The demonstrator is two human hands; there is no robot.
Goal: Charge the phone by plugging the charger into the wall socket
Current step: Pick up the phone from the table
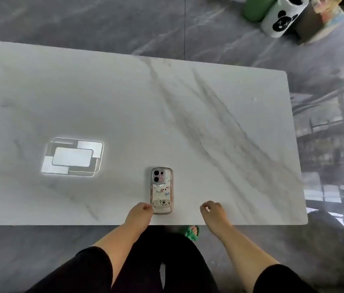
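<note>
White marble table (124, 98) spans the view above a grey floor, with the phone (162, 190) lying camera-side up near its front edge. Left hand (140, 212) rests loosely curled, fingertips touching the phone's lower left corner. Right hand (212, 210) rests beside it, curled and empty.

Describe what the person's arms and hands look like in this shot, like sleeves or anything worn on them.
Both arms are bare from the hands up past the elbows, ending in short black sleeves. The left hand and right hand are bare: no gloves, rings, watch or bracelets are visible. Nothing else shows on either arm.
</note>
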